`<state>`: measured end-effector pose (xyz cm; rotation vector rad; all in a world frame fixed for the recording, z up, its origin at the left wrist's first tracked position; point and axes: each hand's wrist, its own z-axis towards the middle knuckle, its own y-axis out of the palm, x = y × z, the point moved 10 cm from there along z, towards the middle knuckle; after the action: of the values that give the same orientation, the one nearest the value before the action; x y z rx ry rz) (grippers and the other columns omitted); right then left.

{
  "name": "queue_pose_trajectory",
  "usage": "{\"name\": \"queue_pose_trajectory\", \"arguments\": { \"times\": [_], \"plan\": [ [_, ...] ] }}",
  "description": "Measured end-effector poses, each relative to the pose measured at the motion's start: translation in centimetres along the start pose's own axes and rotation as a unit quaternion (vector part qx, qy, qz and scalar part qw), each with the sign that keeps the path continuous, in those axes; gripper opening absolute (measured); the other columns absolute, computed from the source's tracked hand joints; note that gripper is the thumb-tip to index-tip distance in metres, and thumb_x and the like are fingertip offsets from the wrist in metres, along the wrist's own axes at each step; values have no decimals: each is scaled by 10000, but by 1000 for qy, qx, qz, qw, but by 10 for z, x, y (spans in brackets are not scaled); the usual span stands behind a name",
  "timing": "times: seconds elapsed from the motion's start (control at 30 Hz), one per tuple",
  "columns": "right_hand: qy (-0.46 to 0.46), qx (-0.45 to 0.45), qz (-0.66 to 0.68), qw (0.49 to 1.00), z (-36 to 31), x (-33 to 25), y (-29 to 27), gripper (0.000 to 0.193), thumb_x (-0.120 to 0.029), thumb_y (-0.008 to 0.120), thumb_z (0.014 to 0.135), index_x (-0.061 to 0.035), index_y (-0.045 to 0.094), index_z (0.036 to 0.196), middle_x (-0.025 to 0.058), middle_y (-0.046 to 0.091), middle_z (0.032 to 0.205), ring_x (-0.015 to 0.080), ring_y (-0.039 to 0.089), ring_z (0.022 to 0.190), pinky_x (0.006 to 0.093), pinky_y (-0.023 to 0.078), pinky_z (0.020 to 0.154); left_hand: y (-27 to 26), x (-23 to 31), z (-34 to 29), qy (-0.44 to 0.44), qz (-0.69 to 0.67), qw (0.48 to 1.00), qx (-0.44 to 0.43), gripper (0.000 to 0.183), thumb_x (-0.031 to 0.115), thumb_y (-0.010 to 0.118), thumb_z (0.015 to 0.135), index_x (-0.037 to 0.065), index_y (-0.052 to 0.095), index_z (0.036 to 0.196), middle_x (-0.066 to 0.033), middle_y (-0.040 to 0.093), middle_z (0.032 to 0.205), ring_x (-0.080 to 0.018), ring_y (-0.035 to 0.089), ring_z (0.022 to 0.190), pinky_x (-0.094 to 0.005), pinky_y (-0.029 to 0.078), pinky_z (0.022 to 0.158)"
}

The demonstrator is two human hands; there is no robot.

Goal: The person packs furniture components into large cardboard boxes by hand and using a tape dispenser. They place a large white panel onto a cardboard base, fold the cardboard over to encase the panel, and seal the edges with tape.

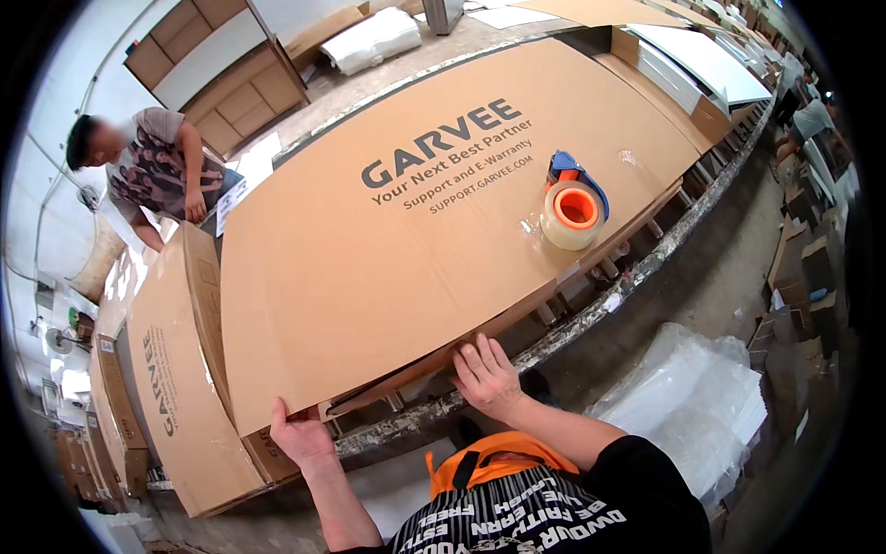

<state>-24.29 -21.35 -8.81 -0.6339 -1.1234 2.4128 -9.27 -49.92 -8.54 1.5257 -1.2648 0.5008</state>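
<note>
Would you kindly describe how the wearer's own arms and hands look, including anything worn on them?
The left hand and right hand are bare, without gloves, and no watch or bracelet shows. The forearms are uncovered too. On the right, a black short sleeve shows, part of a black T-shirt printed with white lettering.

Left hand (303,438) right at the box's (360,295) near corner, right hand (487,377) on its long edge! Tape dispenser (574,217) up top, co-worker (152,171) beside another carton (171,369)!
</note>
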Motion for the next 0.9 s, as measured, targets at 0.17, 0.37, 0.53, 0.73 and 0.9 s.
{"name": "queue_pose_trajectory", "arguments": {
  "times": [0.17, 0.37, 0.53, 0.73, 0.9],
  "plan": [
    [-15, -23, -33, 999, 3, -7, 19, 400, -161, 549, 806, 29, 622, 1150, 219, 526, 1308, 412, 524, 1197, 488, 451, 982, 0, 10, -3, 33, 15, 999, -18, 295, 239, 555, 955, 10, 562, 1141, -102, 633, 1089, -208, 617, 973, -372, 537, 844],
    [-54, -24, -43, 997, 16, -11, 9, 343, -152, 584, 771, 28, 658, 1054, 203, 602, 1188, 385, 592, 1086, 489, 454, 970, -48, 16, -20, 113, 555, 823, -50, 331, 303, 760, 813, 38, 578, 734, -78, 601, 576, -153, 559, 497, -277, 449, 452],
    [-66, -40, -61, 995, 21, -18, 0, 283, -123, 590, 741, 23, 675, 968, 180, 645, 1096, 350, 610, 1055, 453, 483, 909, 96, 13, -85, 456, 759, 345, -313, 955, 458, 861, 552, 49, 480, 1326, -249, 448, 1359, -454, 444, 1238, -561, 344, 1060],
    [-64, -25, 85, 994, 6, -33, -47, 496, -158, 737, 641, -18, 647, 1108, 187, 621, 1160, 403, 578, 1123, 459, 495, 924, 70, -49, -32, 461, 735, 238, -436, 942, 280, 806, 538, 50, 459, 1384, -263, 434, 1400, -528, 442, 1224, -595, 383, 1025],
    [-179, -172, -156, 956, 76, -47, 28, 453, -159, 527, 795, 121, 582, 1146, 318, 583, 1183, 517, 533, 1142, 577, 411, 996, 77, -53, -44, 492, 685, 275, -461, 831, 223, 744, 561, 65, 522, 1345, -226, 471, 1396, -546, 479, 1174, -606, 420, 986]
  ]
}}
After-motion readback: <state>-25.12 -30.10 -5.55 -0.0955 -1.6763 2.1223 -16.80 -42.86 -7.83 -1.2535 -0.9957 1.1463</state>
